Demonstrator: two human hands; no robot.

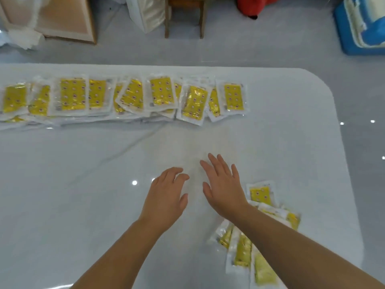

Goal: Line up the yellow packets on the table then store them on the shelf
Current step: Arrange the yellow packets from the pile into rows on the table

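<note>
Two bare hands are out over the worktop (83, 184), both on your side of the row of yellow packets (129, 99) and well apart from it.

Left hand (166, 195): grip slack, fingers loosely bent, holding nothing.
Right hand (224, 188): grip fully open, fingers straight and spread, palm down, holding nothing. The two hands are near each other but not touching. Can't tell whether either palm actually contacts the surface.

The row runs along the far side of the worktop. Its left end goes out of frame and its right end stops short of the rounded corner. The packets are clear sleeves with yellow dotted inserts. They overlap each other, several are tilted, and more layers show underneath at the near edge, so the row is not straight.

A loose pile (260, 195) of the same packets lies on your side of the row, below its right end and well apart from it. It is partly hidden under your right forearm. The packets there are fanned out at mixed angles, and the nearest ones are blurred.

On the floor beyond the row:
- a wooden stool (183, 17) behind its middle
- a white bag (145, 11) just left of the stool
- a framed board (62, 17) behind the row's left part
- something red and plush (254, 3) behind its right end
- a blue box (358, 28) further right
</note>
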